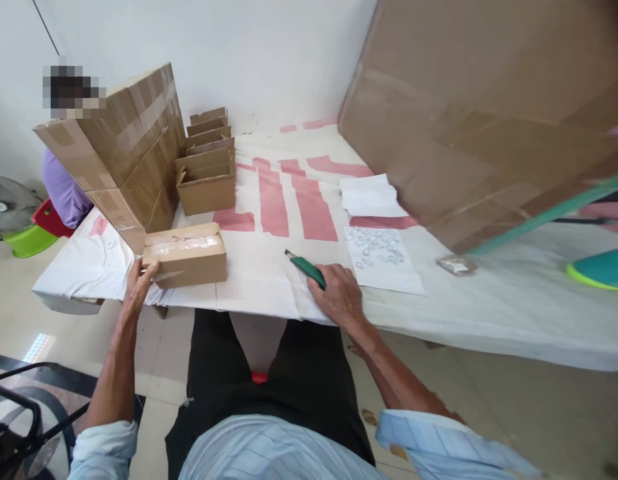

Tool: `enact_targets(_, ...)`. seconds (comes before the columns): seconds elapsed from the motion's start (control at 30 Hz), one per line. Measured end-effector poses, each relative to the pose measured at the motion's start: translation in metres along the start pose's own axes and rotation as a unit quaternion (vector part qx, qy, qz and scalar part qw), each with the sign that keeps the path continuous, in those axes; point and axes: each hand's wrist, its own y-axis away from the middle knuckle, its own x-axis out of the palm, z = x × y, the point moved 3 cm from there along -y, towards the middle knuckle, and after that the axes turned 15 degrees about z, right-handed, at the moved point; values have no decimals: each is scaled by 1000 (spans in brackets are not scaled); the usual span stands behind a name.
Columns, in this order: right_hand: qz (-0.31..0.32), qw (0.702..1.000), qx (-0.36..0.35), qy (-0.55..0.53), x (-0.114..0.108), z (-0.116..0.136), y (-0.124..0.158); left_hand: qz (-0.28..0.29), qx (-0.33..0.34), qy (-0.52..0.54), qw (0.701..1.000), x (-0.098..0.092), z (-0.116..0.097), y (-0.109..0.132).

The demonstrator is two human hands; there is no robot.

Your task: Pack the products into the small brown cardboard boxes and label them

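Note:
A small cardboard box [191, 263] lies near the table's front edge, its top seam covered by clear tape. My left hand [139, 279] grips its left end, the thumb on the near side and some fingers hidden behind the corner. In my right hand [337, 291] is a green utility knife [307, 270], its tip pointing left toward the box but well apart from it. The right hand rests at the table's front edge, fingers wrapped around the handle. Just right of it lies a white sheet [383, 260] with small ring-like marks or items on it.
Stacked taped cartons [133, 133] stand at left, with a person in purple [66, 183] behind them. Several open cardboard boxes [209, 190] line up beside the stack. A large carton [469, 127] leans over the right side. A folded white paper [371, 195] lies on the patterned tablecloth [259, 293].

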Motion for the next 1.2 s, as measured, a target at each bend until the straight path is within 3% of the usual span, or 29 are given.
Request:
enact_targets(0.13, 0, 1000, -1, -6, -2, 1, -1, 121, 83, 6, 989, 20, 2, -16)
enact_targets(0.33, -6, 1000, -8, -14, -2, 1, -2, 206, 160, 29, 965, 33, 2, -46)
enact_targets(0.77, 12, 1000, -1, -14, -2, 1, 0, 208, 186, 86, 956, 108, 6, -5)
enact_targets(1.0, 10, 1000, -8, -15, 0, -1, 2, 233, 183, 94, 950, 121, 19, 6)
enact_targets(1.2, 10, 1000, -5, -24, 0, -3, 2, 217, 193, 100, 952, 128, 25, 8)
